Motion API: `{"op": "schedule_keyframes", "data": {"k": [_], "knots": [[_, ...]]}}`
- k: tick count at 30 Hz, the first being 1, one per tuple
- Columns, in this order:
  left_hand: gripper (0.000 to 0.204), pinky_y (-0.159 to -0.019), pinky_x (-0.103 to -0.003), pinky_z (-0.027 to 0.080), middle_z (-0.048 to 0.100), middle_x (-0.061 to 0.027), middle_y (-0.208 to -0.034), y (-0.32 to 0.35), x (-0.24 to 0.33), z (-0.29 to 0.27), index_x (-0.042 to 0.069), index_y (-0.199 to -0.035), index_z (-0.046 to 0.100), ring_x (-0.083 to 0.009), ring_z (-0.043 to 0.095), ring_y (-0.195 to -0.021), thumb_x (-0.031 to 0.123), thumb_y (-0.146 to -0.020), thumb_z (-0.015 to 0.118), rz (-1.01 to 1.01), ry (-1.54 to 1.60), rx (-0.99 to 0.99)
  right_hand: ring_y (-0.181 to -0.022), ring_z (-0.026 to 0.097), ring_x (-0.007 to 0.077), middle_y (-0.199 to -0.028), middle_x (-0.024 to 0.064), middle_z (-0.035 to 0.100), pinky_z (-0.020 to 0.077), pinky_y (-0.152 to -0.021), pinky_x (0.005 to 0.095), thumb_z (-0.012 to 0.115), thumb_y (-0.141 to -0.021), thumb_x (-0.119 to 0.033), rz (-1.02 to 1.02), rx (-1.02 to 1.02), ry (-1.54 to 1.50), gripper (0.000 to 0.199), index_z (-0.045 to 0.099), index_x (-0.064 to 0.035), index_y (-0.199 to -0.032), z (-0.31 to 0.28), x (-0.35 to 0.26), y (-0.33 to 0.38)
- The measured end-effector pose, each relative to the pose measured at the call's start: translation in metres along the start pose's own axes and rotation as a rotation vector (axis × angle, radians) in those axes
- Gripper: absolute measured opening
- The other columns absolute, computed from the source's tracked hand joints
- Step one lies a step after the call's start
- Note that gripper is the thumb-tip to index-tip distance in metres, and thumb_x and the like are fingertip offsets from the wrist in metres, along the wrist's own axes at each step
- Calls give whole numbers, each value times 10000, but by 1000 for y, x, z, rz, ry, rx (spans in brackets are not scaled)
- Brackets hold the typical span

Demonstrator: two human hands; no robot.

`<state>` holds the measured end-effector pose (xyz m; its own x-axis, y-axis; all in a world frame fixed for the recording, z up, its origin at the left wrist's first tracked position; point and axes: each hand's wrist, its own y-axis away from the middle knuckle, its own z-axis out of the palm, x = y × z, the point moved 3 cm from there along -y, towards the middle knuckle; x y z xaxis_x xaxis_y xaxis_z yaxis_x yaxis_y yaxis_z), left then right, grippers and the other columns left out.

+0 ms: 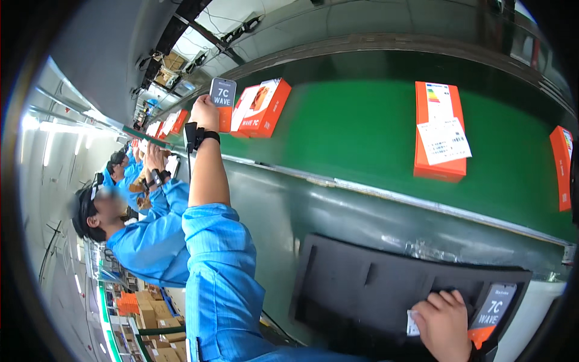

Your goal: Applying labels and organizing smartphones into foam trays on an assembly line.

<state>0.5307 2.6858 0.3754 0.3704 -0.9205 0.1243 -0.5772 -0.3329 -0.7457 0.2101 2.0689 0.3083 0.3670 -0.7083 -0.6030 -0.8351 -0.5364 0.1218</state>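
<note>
My left hand (205, 113) reaches far out over the green conveyor belt (350, 120). Its fingers are closed on the edge of a smartphone (224, 96) with a grey-and-orange front film, held beside an orange-and-white phone box (265, 108). Low at the right, my right hand (443, 320) is curled over a black foam tray (356, 283). A small white slip (412, 324) shows at its thumb, apparently pinched there; the fingers partly hide it. A second smartphone (496, 309) with the same film lies in the tray's right end, beside my right wrist.
On the belt lie an orange box (425, 151) with a white printed sheet (445, 140) on top and another orange box (562, 169) at the far right. A metal ledge (362, 211) separates belt and tray. At left sits a co-worker in blue (145, 241); cartons (154, 314) stand behind.
</note>
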Motion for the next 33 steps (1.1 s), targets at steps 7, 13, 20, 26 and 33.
{"op": "schedule_keyframes", "data": {"k": [7, 13, 20, 26, 33], "knots": [[224, -778, -425, 532, 705, -157, -926, 2, 2, 66, 111, -976, 732, -336, 679, -880, 241, -869, 585, 74, 21, -219, -783, 580, 277, -745, 74, 599, 412, -729, 392, 691, -745, -127, 49, -64, -138, 48, 689, -88, -773, 1, 2, -14], [649, -982, -467, 426, 632, -269, -1114, 38, 11, 101, -3, -1149, 640, -426, 565, -1110, 507, -991, 273, -121, 73, -596, -771, 587, 271, -742, 71, 614, 416, -721, 383, 704, -735, -141, 54, -71, -165, 56, 712, -99, -772, 6, -5, -18], [668, -1128, -430, 260, 479, -240, -1377, 82, 73, 71, 8, -1364, 472, -348, 393, -1340, 524, -967, 323, 116, 226, -569, -768, 584, 282, -740, 86, 613, 420, -725, 386, 695, -762, -169, 22, -30, -115, 84, 709, -86, -760, 13, -18, -20], [852, -1089, -450, 335, 425, -212, -1408, 121, 125, 41, 87, -1412, 416, -379, 401, -1308, 521, -730, 686, 232, 68, -534, -723, 566, 269, -645, 55, 571, 394, -741, 365, 747, -672, -186, 33, 49, -126, 96, 747, -139, -755, 31, -22, -19], [827, -1080, -582, 273, 348, -191, -1459, 149, 121, 1, 364, -1458, 340, -438, 350, -1314, 446, -713, 690, 216, -80, -580, -753, 567, 283, -682, 75, 577, 401, -758, 381, 744, -687, -168, -17, 93, -61, 103, 728, -100, -764, 42, -28, -18]]}}
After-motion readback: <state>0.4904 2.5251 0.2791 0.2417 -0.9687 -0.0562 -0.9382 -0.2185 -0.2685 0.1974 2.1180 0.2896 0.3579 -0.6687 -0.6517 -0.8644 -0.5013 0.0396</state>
